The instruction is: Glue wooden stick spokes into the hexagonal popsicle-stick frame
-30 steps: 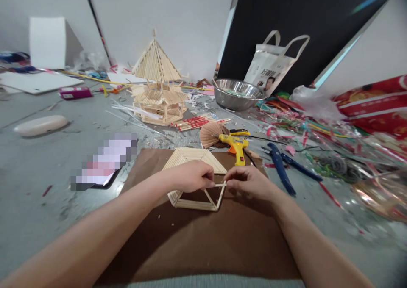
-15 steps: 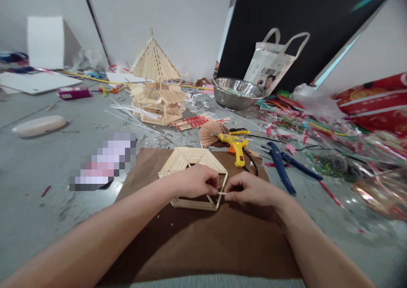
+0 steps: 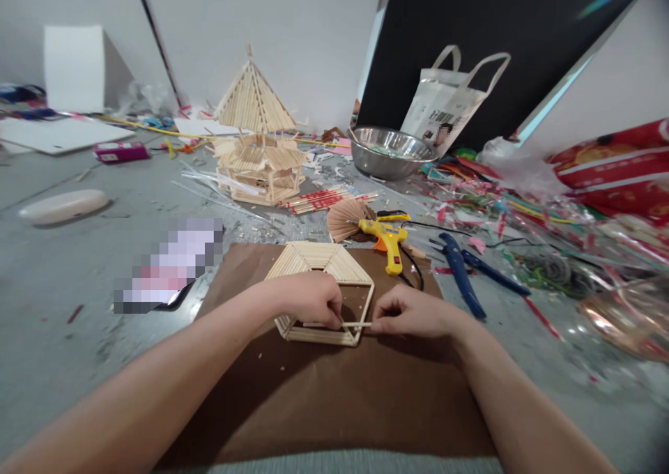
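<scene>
Hexagonal frame [image 3: 313, 254], flat on brown paper [image 3: 324, 404], part filled: close rows of sticks pack its far side and far right section, and a few rows line the near side. The right side shows little more than its outer rail and remains to be filled, it seems; the left is partly hidden. The hands are apart: the right hand [image 3: 410, 311] pinches a stick [image 3: 359, 325] over the near rim; the left hand [image 3: 313, 298] bunches its fingers beside it, grip unclear.
</scene>
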Demonstrator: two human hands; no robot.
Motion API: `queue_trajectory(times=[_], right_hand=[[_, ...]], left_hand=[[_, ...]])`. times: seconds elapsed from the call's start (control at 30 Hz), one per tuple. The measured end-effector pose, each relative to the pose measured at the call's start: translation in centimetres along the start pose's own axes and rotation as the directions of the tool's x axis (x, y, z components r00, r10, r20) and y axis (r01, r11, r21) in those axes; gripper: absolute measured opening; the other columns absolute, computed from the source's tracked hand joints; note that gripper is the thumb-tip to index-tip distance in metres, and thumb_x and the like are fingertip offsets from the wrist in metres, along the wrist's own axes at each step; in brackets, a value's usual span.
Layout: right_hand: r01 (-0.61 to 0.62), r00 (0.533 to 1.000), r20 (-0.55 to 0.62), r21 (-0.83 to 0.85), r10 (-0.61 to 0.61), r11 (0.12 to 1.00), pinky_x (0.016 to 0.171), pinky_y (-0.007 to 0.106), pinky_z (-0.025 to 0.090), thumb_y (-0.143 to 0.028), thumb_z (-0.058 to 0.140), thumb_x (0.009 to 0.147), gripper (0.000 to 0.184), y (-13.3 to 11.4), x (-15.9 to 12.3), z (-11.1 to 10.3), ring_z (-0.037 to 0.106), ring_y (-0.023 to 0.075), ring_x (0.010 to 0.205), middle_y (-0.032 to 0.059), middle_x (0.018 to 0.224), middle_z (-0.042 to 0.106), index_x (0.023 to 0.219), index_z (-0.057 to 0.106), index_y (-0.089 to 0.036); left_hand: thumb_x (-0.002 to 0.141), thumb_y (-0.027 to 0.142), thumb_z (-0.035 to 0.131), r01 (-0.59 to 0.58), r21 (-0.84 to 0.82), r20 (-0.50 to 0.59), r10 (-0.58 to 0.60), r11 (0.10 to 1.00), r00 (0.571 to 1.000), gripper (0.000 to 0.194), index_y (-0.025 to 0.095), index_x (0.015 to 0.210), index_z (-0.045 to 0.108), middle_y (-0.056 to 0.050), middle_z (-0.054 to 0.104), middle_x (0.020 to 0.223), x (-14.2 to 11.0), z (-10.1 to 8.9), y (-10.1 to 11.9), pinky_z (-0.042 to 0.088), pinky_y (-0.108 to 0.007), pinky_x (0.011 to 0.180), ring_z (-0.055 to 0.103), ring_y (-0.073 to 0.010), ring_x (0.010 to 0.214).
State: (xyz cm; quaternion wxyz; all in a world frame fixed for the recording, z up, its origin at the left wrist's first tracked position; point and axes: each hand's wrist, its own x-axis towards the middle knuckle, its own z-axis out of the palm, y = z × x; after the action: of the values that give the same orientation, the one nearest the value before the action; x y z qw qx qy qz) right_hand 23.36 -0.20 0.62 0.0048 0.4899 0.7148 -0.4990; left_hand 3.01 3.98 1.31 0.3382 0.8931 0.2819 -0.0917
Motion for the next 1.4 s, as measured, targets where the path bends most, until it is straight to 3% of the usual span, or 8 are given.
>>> queue_trajectory(times=[0.27,0.53,0.93,1.17,1.4], right_hand=[[-0.010,1.000,0.011,0.041,0.010,0.999,0.038,0.017,0.023,-0.044,0.048,0.069,0.037,-0.4,0.0,0.1,0.033,0.0043,0.041,-0.0030,0.045,0.043,0.063,0.061,-0.010],[0.014,1.000,0.028,-0.047,-0.013,0.999,0.039,0.018,0.024,-0.045,0.049,0.068,0.038,0.5,0.6,0.0,0.034,0.0049,0.043,-0.0028,0.047,0.045,0.060,0.059,-0.010],[0.009,0.999,0.045,-0.036,-0.008,0.999,0.041,0.018,0.026,-0.045,0.049,0.068,0.037,0.6,0.5,0.1,0.037,0.0054,0.045,-0.0022,0.050,0.047,0.062,0.058,-0.010],[0.048,0.999,0.005,-0.105,-0.048,0.993,0.044,0.018,0.028,-0.043,0.050,0.068,0.033,0.5,0.6,0.0,0.037,0.0058,0.049,-0.0028,0.053,0.047,0.064,0.058,-0.011],[0.088,0.994,-0.061,-0.059,-0.092,0.994,0.048,0.018,0.032,-0.039,0.051,0.068,0.030,0.0,0.6,0.4,0.043,0.0078,0.054,-0.0001,0.063,0.055,0.077,0.059,-0.012]], left_hand=[[0.063,0.032,0.052,-0.033,0.022,0.025,0.032,0.999,0.999,0.023,0.020,0.076,0.066,0.000,0.064,0.068,-0.1,0.0,-0.5,0.032,-0.019,0.050,0.050,-0.0094,0.056],[0.063,0.033,0.054,-0.049,0.047,0.076,0.045,0.998,0.996,0.022,0.018,0.073,0.066,0.000,0.063,0.064,-0.1,-0.2,-0.6,0.030,-0.019,0.047,0.047,-0.0078,0.051],[0.062,0.030,0.054,-0.052,0.083,0.075,0.046,0.995,0.996,0.020,0.018,0.073,0.066,0.000,0.063,0.065,0.0,-0.3,-0.6,0.030,-0.018,0.046,0.048,-0.0079,0.052],[0.062,0.031,0.054,-0.050,0.095,0.080,0.043,0.994,0.996,0.021,0.018,0.073,0.066,0.000,0.063,0.063,-0.1,-0.3,-0.7,0.029,-0.018,0.045,0.047,-0.0078,0.051],[0.062,0.031,0.053,-0.059,0.101,0.088,0.051,0.993,0.995,0.022,0.018,0.074,0.066,0.000,0.063,0.063,-0.1,-0.3,-0.7,0.029,-0.018,0.045,0.046,-0.0078,0.050]])
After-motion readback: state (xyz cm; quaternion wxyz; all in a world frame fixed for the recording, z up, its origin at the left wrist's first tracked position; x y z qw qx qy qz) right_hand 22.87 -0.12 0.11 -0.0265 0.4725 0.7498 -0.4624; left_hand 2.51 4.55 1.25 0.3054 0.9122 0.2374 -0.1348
